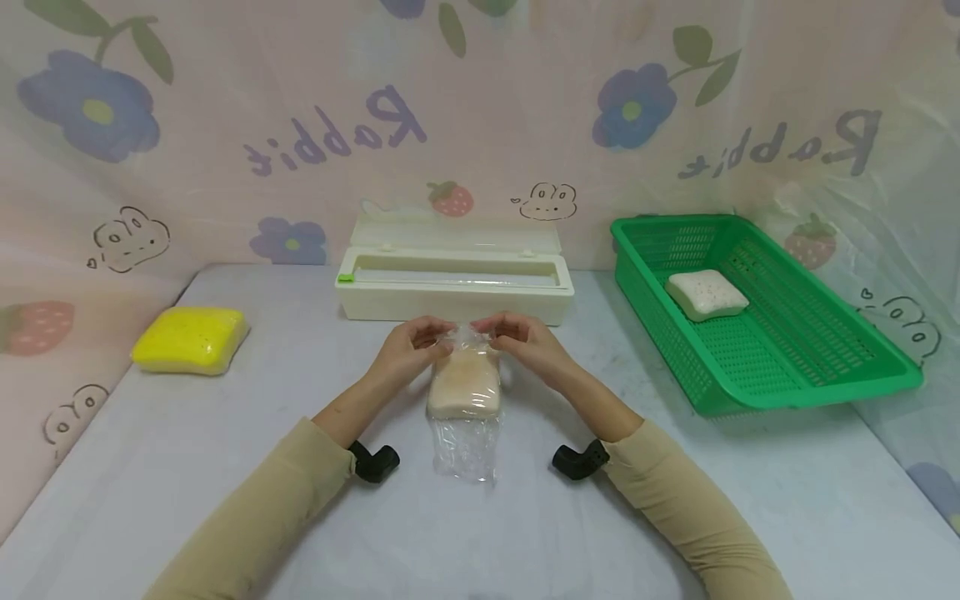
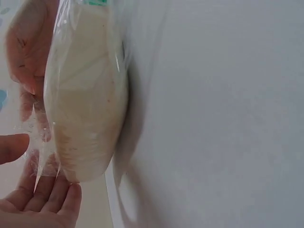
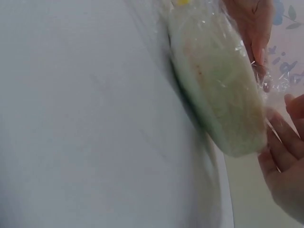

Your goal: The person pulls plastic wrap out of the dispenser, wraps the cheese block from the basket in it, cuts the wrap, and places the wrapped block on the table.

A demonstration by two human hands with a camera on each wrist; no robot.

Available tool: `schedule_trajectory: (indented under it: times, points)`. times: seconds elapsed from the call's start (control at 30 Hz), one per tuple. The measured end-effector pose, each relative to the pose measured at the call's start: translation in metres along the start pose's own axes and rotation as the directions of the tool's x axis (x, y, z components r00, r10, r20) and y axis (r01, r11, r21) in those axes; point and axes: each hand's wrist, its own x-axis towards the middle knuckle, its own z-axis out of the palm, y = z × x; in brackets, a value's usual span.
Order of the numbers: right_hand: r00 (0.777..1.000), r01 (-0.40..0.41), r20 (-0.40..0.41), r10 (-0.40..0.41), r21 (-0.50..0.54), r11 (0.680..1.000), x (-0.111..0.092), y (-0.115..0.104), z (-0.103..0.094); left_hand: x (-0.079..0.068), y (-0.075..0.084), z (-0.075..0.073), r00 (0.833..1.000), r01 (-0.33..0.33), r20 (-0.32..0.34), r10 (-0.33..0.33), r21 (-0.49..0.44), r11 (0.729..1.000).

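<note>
The cream block (image 1: 465, 387) sat just below the centre of the frame, sheathed in clear film (image 1: 465, 450), on or barely above the table (image 1: 300, 333); the wrist views did not settle which. The left hand (image 1: 408, 350) and right hand (image 1: 528, 343) were at its far end, one either side, probably so the loose film there could be managed evenly. Both were slackly spread, thumbs apart from fingers, fingertips against the film. The film box (image 1: 420, 302) stood behind, lid (image 1: 465, 237) raised, presumably to leave its inside reachable. The green basket (image 1: 663, 325) at right held a white block (image 1: 707, 295), likely keeping it apart from the yellow block (image 1: 189, 340) at left.
</note>
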Motion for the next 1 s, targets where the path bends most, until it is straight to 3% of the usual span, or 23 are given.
schedule_trajectory:
  times: [0.17,0.27,0.4,0.57,0.67,0.73,0.9,1.0]
  points:
    - [0.989,0.124,0.096,-0.117,-0.077,0.989,-0.004,0.000,-0.002,-0.009,0.000,-0.004,0.992,-0.120,0.048,0.115,0.117,0.986]
    - [0.964,0.240,0.164,-0.211,-0.180,0.954,-0.008,0.000,-0.004,-0.017,0.001,-0.006,0.972,-0.232,0.101,0.212,0.264,0.936]
    - [0.926,0.356,0.245,-0.287,-0.310,0.882,-0.017,0.000,-0.007,-0.027,0.003,-0.006,0.927,-0.372,0.216,0.306,0.436,0.819]
    - [0.897,0.403,0.357,-0.260,-0.421,0.812,-0.026,-0.002,-0.009,-0.039,0.003,-0.008,0.877,-0.479,0.365,0.312,0.602,0.639]
    - [0.877,0.425,0.426,-0.223,-0.471,0.773,-0.029,-0.004,-0.010,-0.043,0.001,-0.010,0.857,-0.514,0.421,0.298,0.649,0.561]
    - [0.862,0.438,0.465,-0.199,-0.490,0.754,-0.030,-0.005,-0.012,-0.045,0.001,-0.011,0.854,-0.515,0.443,0.272,0.655,0.553]
    - [0.836,0.450,0.524,-0.163,-0.484,0.751,-0.029,-0.006,-0.014,-0.045,0.002,-0.015,0.854,-0.501,0.482,0.197,0.656,0.564]
    - [0.825,0.459,0.543,-0.156,-0.485,0.744,-0.031,-0.006,-0.015,-0.043,0.004,-0.015,0.845,-0.515,0.501,0.186,0.670,0.534]
